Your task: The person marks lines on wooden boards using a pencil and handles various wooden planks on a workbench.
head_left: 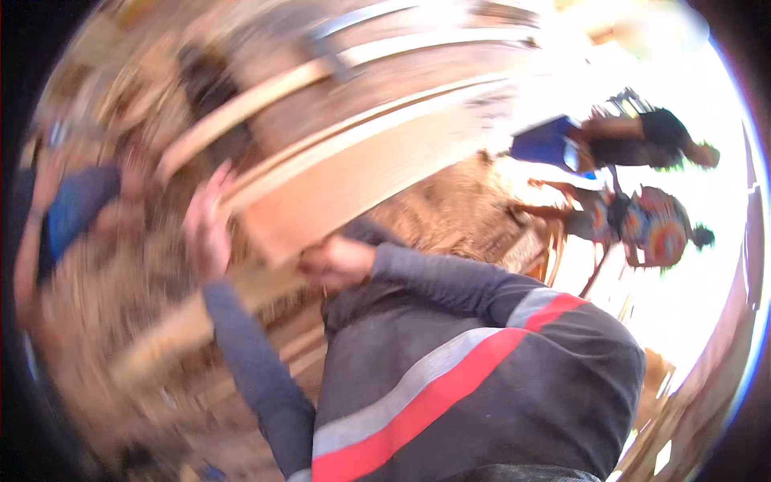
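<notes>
A long pale wooden board [353,173] slants across the middle of the view, with its broad face toward me. My left hand [209,225] is at the board's left end, its fingers stretched upward and smeared by motion. Whether that palm presses on the wood, I cannot tell. At the board's lower corner, the fingers of my right hand [337,262] are curled closed against its edge. Below both hands lies another length of timber [173,337], blurred.
Beyond the board run further beams [281,84]. A person in blue and dark clothes [76,209] is close by at the left. Two people, one in a dark shirt [666,138] and one in a patterned shirt [654,225], stand at the right. Brown debris covers the ground [450,209].
</notes>
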A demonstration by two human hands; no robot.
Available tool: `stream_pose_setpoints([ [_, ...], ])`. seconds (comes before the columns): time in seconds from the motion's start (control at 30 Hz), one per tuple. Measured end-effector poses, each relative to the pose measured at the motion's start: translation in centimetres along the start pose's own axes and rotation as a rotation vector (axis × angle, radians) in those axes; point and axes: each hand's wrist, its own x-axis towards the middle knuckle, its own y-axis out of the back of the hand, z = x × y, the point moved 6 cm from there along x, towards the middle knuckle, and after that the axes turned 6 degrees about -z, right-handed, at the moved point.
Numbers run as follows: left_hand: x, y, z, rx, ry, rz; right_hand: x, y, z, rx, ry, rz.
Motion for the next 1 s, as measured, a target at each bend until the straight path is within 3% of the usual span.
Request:
stream_pose_setpoints([
  [0.03,0.1,0.0,0.1,0.039,-0.13,-0.135,-0.5,2.1,-0.8,0.016,0.01,0.084],
  [0.07,0.3,-0.2,0.3,0.044,-0.016,-0.061,-1.1,3.9,-1.7,0.043,0.036,0.162],
  [0.13,-0.3,0.8,0.3,0.089,-0.016,-0.08,-2.4,5.2,-1.4,0.01,-0.003,0.156],
  [0.23,0.0,-0.2,1.2,0.161,0.034,-0.086,-4.9,9.4,0.1,-0.082,-0.121,0.33],
  [0.37,-0.6,4.9,-2.9,0.051,0.2,-0.007,-8.9,14.5,0.8,-0.115,-0.223,0.566],
  [0.47,-0.1,7.5,-3.4,-0.055,0.223,-0.102,-11.5,17.8,0.9,-0.142,-0.148,0.768],
  [0.53,-0.8,7.2,-3.3,-0.065,0.403,-0.051,-12.0,20.8,-0.4,-0.19,-0.121,0.818],
  [0.57,-0.7,6.9,-2.5,-0.051,0.395,-0.052,-12.3,22.4,-1.2,-0.234,-0.105,0.862],
  [0.63,0.0,5.6,-1.4,0.001,0.426,-0.25,-12.3,25.4,-2.1,-0.31,-0.062,0.957],
  [0.7,-0.2,9.0,-3.6,-0.066,0.446,-0.288,-11.6,27.9,-2.4,-0.35,-0.051,0.975],
  [0.8,0.0,8.3,-3.4,-0.218,0.399,-0.285,-9.7,31.7,-2.7,-0.518,-0.01,0.985],
  [0.87,0.8,7.6,-3.9,0.103,0.586,-0.254,-8.4,33.9,-2.8,-0.61,0.03,0.994],
  [0.93,1.9,6.6,-3.9,0.29,0.694,-0.249,-7.2,35.0,-1.9,-0.656,-0.082,0.951],
  [1.0,3.0,3.8,-2.8,0.196,0.724,-0.314,-5.7,35.7,-1.4,-0.69,-0.129,0.93],
])
